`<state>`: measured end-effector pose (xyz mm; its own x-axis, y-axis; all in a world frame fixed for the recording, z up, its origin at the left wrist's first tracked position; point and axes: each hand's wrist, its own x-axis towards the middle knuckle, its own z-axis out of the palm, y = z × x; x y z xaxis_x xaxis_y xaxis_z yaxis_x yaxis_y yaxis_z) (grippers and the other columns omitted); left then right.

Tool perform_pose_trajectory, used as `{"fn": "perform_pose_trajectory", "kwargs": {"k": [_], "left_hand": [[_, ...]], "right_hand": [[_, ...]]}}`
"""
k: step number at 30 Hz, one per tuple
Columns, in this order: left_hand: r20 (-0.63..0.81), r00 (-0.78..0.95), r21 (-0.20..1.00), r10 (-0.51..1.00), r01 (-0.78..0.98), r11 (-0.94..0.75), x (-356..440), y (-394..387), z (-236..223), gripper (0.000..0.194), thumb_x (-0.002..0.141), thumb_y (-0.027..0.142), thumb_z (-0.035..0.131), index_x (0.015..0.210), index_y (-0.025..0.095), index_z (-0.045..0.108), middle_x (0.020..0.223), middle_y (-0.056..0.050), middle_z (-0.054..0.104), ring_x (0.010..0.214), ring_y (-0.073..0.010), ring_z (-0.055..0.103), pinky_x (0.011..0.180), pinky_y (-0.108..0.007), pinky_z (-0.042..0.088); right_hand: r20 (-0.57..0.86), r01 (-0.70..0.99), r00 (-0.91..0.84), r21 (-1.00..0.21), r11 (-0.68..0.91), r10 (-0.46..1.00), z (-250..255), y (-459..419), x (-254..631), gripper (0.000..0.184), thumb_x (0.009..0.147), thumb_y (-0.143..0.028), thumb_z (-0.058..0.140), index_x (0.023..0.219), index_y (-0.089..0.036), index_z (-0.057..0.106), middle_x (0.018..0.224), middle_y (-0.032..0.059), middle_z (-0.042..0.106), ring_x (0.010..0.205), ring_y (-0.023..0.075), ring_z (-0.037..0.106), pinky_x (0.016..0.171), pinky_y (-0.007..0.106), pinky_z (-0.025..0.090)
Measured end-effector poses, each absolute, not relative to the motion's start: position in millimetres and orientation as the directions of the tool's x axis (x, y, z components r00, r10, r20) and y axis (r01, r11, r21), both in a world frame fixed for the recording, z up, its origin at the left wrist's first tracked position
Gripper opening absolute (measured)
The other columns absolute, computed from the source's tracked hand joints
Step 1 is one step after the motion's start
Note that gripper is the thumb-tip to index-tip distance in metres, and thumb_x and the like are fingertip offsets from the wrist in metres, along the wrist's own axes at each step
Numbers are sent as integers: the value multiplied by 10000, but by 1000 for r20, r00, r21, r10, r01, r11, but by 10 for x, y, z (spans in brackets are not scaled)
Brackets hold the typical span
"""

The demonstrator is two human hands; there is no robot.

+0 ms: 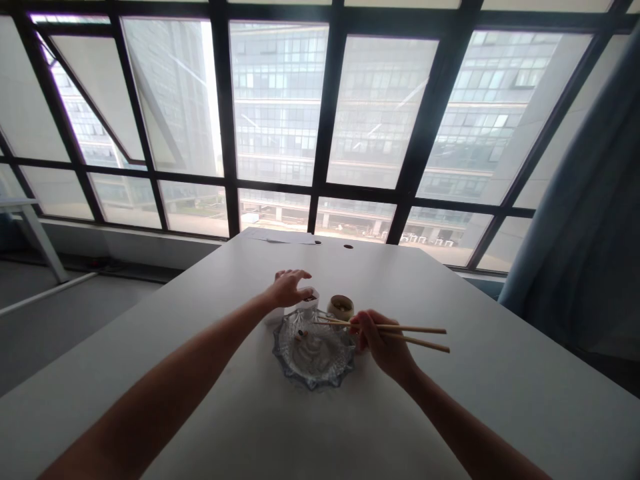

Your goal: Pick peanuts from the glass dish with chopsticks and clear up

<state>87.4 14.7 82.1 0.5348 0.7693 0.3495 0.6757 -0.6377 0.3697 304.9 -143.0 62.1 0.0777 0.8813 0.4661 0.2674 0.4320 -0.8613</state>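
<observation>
My right hand (380, 343) is closed around a pair of wooden chopsticks (417, 329), their tips pointing left over the back rim of a scalloped clear glass bowl (313, 381). A few small dark and pale pieces (301, 335) lie inside the bowl. My left hand (289, 289) is open, thumb and fingers apart, beside a small white cup (310, 303) with something dark in it; whether it touches the cup I cannot tell. A tan round cup (341, 308) with contents I cannot make out stands behind the chopstick tips.
Below my left wrist, a white object (273, 317) is partly hidden. White paper sheets (280, 236) lie at the far end of the white table (210, 400), near two dark round spots. Windows stand beyond, a blue-grey curtain (580, 193) hangs at right.
</observation>
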Motion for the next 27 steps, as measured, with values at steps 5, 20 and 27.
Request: {"fn": "perform_pose_trajectory", "kwargs": {"k": [5,20,27], "left_hand": [[469,375,416,799,704,-575,264,130,543,384,887,480,485,1111,206,633,1162,-101,692,1134,-288,608,1043,-500,380],[468,309,593,828,585,-554,34,69,82,520,933,563,332,1161,175,592,1199,-126,664,1131,-264,607,1001,-426,455],[470,314,584,825,590,-558,40,58,99,517,936,549,323,1156,166,591,1182,-129,669,1108,-274,617,985,-430,462]], "right_hand": [[488,363,-110,-791,492,866,415,-1434,2834,469,935,-585,517,719,-203,682,646,39,664,543,156,574,527,257,445],[471,480,-26,-768,424,882,328,-1363,2774,432,930,-562,543,710,-217,679,636,48,653,562,183,590,535,284,451],[479,517,-117,-719,465,870,365,-1389,2751,426,961,-507,514,703,-202,662,643,50,670,562,180,613,533,278,448]]}}
